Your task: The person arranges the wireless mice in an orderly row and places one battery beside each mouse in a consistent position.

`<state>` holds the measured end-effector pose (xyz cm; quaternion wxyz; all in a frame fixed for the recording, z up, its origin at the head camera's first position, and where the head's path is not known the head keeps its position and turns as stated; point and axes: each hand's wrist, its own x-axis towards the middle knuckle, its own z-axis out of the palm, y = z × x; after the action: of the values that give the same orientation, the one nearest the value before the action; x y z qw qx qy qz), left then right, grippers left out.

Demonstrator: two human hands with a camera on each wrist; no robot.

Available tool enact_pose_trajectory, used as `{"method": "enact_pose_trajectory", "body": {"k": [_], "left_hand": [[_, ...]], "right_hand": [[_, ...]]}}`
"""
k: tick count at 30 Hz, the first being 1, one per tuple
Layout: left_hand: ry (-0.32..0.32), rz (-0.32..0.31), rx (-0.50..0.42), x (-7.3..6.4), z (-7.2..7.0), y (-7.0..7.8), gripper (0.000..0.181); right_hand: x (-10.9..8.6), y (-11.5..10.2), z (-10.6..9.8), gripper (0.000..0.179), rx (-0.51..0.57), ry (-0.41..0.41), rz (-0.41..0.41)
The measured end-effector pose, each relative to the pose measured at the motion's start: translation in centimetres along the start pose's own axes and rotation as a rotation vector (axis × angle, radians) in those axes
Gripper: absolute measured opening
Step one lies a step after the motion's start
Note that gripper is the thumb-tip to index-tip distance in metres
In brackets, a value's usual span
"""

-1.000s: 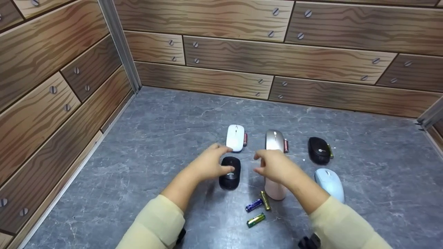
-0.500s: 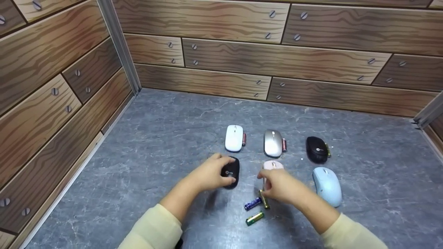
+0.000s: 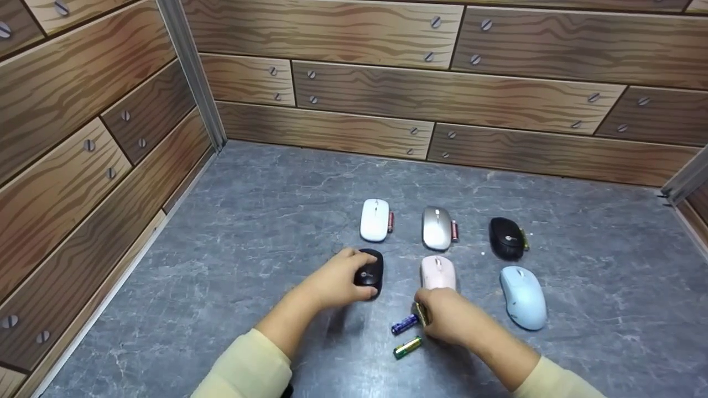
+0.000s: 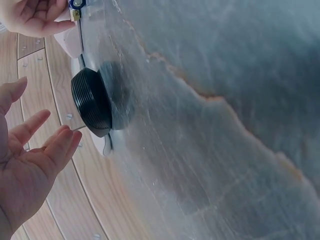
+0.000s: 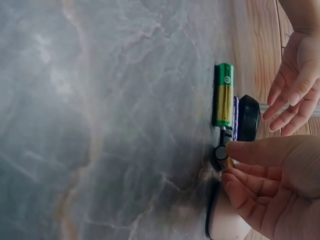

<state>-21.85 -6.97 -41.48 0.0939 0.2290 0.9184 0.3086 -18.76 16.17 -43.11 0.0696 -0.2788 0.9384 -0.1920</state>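
Note:
My left hand (image 3: 334, 279) hovers at a black mouse (image 3: 369, 275), thumb and fingers spread at its two ends. In the left wrist view a gap shows between those fingertips and the black mouse (image 4: 90, 102). At the near end of a pink mouse (image 3: 438, 273), my right hand (image 3: 459, 318) pinches a gold-coloured battery (image 3: 422, 314) between thumb and index finger; the right wrist view shows the thumb tip against the battery's end (image 5: 221, 152). Beside it lie a blue battery (image 3: 405, 324) and a green and gold battery (image 3: 407, 347).
Behind the hands stand a white mouse (image 3: 375, 220) and a silver mouse (image 3: 437, 228), each with a red battery at its right. On the right are another black mouse (image 3: 506, 238), with a battery beside it, and a light blue mouse (image 3: 523, 298). Wood-patterned walls (image 3: 332, 124) bound the grey surface.
My right hand has come down and toward me from above the silver and pink mice to the gold battery. The left hand has lowered slightly over the black mouse.

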Motion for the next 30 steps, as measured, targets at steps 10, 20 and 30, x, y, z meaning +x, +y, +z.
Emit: {"method": "enact_pose_trajectory", "body": {"k": [10, 20, 30], "left_hand": [[0.001, -0.001, -0.005, -0.3, 0.2, 0.1, 0.056], [0.003, -0.005, -0.018, -0.1, 0.5, -0.1, 0.057], [0.007, 0.019, -0.004, 0.2, 0.5, -0.3, 0.056]], "right_hand": [[-0.6, -0.2, 0.9, 0.024, -0.075, 0.054, 0.0], [-0.6, -0.1, 0.6, 0.023, -0.073, 0.061, 0.01], [0.0, -0.3, -0.4, 0.024, -0.049, 0.07, 0.031]]}}
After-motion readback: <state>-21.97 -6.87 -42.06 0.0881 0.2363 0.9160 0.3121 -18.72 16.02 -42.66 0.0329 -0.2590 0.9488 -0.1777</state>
